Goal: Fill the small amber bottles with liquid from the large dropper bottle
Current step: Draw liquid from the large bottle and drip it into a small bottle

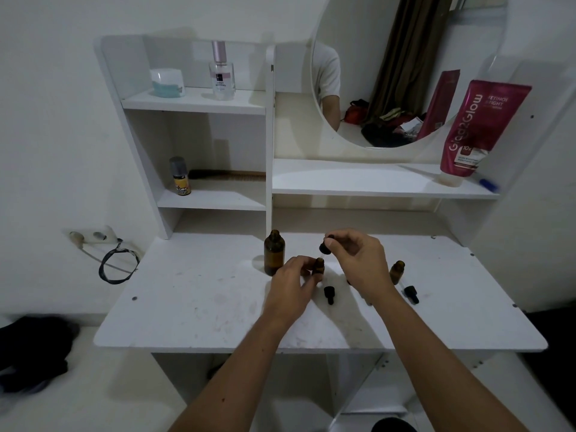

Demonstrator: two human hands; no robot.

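Left hand pinches a small amber glass bottle standing on the white worktop, grip closed around it. Right hand holds a black dropper cap between fingertips just above it. The large uncapped amber bottle stands just left; another small amber bottle stands right.
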